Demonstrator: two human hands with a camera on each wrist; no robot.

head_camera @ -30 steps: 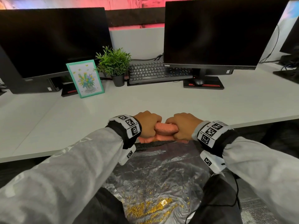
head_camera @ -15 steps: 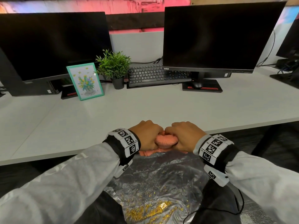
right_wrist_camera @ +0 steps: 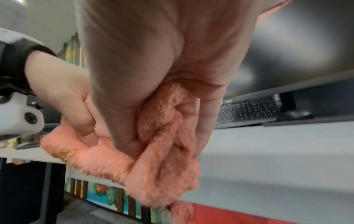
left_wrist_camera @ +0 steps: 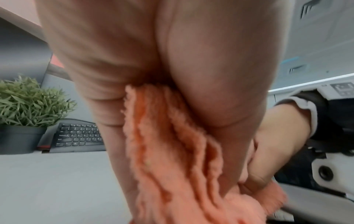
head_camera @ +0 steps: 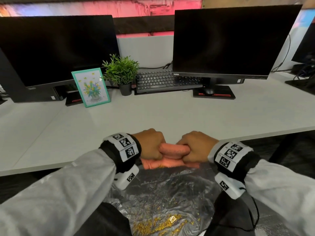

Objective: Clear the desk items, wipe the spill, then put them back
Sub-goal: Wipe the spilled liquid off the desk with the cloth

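Observation:
Both hands grip a salmon-pink fluffy cloth (head_camera: 173, 150) at the desk's front edge, over a plastic-lined bin (head_camera: 170, 193). My left hand (head_camera: 150, 144) is fisted round the cloth's left end, my right hand (head_camera: 194, 147) round its right end. In the left wrist view the cloth (left_wrist_camera: 172, 159) hangs in folds from the fist. In the right wrist view the cloth (right_wrist_camera: 164, 144) is bunched in the palm, with yellow crumbs on its lower fold. A framed flower picture (head_camera: 90, 87), a small potted plant (head_camera: 121, 74) and a keyboard (head_camera: 156, 80) stand at the back of the white desk (head_camera: 153, 114).
Two dark monitors (head_camera: 56, 48) (head_camera: 233, 41) stand at the back, a mouse (head_camera: 208, 91) on the right monitor's base. Yellow crumbs (head_camera: 153, 225) lie in the plastic liner below my hands. A further monitor (head_camera: 305, 46) is at the far right.
The hands have drawn slightly apart, so more of the cloth shows stretched between them. Both keep their grip at the desk edge.

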